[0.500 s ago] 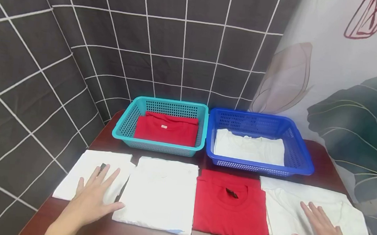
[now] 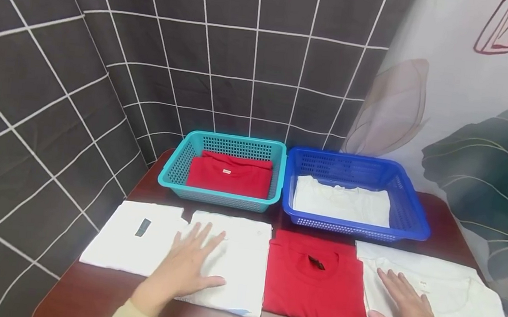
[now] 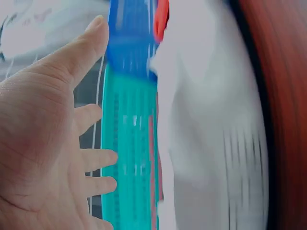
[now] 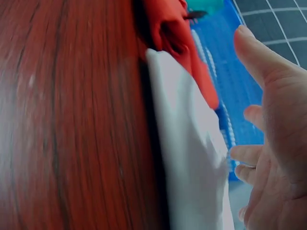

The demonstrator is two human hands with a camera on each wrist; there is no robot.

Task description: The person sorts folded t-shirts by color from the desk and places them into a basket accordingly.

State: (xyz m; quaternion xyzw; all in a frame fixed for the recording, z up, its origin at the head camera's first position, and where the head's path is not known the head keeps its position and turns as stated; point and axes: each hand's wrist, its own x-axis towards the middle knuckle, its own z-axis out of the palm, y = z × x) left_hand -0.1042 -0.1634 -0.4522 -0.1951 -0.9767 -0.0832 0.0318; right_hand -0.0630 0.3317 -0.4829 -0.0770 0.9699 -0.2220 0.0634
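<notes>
While both hands are hovering over a row of folded shirts, the head view is showing the left hand [image 2: 191,262] spreading above the second shirt from the left, a white shirt [image 2: 241,264], and the right hand [image 2: 411,314] stretching over the far-right shirt [image 2: 464,311], also white. Each grip is standing with its fingers apart, holding nothing. A red shirt [image 2: 314,292] is lying between these two, and a labelled shirt [image 2: 123,248] is lying farthest left. Behind the row, a teal basket [image 2: 215,199] and a blue basket [image 2: 348,228] are sitting side by side on the surface [image 2: 85,290]. Because neighbouring shirts are lying so close, fingers sliding under one edge could be snagging the next and dragging it askew.

In the left wrist view, the thumb is pointing away from the fingers and the palm is staying clear of the blurred white cloth; a pinch taking only the top layer could be undoing the fold.

In the right wrist view, fingertips are hanging just beside the white cloth; contact is impossible to tell. A low sideways push could be rucking the folded edge.
</notes>
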